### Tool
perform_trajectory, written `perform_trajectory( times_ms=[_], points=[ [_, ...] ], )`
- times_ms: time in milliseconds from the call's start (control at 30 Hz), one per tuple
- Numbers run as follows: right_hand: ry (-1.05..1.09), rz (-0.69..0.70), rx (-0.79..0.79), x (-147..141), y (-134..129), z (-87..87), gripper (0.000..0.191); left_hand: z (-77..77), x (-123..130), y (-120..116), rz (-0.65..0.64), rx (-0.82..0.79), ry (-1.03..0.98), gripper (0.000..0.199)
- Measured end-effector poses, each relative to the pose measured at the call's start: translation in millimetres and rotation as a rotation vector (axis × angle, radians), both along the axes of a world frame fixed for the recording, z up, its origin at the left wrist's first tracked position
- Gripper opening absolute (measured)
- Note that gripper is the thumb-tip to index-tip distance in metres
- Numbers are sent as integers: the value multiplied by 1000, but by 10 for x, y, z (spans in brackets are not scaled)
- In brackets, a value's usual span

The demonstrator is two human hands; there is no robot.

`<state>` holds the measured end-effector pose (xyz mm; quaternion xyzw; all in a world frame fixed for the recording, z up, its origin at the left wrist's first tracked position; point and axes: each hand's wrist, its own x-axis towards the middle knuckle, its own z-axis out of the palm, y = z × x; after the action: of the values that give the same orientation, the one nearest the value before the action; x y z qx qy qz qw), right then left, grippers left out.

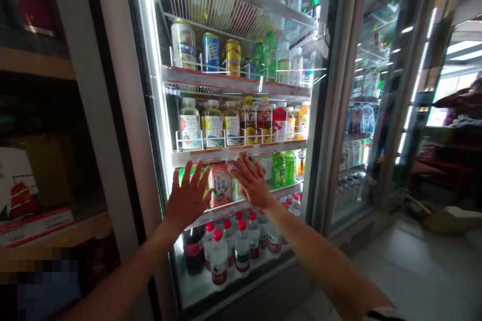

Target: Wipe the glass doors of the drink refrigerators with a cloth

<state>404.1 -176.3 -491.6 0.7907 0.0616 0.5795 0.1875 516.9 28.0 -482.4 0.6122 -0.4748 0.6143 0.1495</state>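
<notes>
My left hand [187, 198] is raised with its fingers spread, palm toward the glass door [171, 256] of a lit drinks fridge. Whether the palm touches the glass is hard to tell. My right hand [250, 178] reaches up beside it, fingers stretched over a small pale cloth [241, 157] that shows at the fingertips, against the glass. Behind the hands, a pink carton-like drink pack [220, 185] and green bottles [284, 168] stand on a shelf. Just above them runs a shelf edge [211, 154] with a row of tea bottles [190, 123].
Cans [211, 52] fill a higher shelf; red-capped water bottles [219, 256] stand at the bottom. A dark shelf unit [33, 57] with boxed goods is close on the left. Another glass-fronted fridge [361, 125] adjoins on the right, beside the tiled floor [425, 266].
</notes>
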Motion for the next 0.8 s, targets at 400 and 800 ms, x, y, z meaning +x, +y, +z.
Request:
perform_trajectory(
  times_ms=[400, 800],
  points=[
    [-424, 186, 578, 17, -351, 792, 53, 246, -257, -232, -124, -89, -17, 58],
    [-477, 189, 678, -88, -574, 922, 54, 1065, -636, -1460, -23, 205, -251, 53]
  ],
)
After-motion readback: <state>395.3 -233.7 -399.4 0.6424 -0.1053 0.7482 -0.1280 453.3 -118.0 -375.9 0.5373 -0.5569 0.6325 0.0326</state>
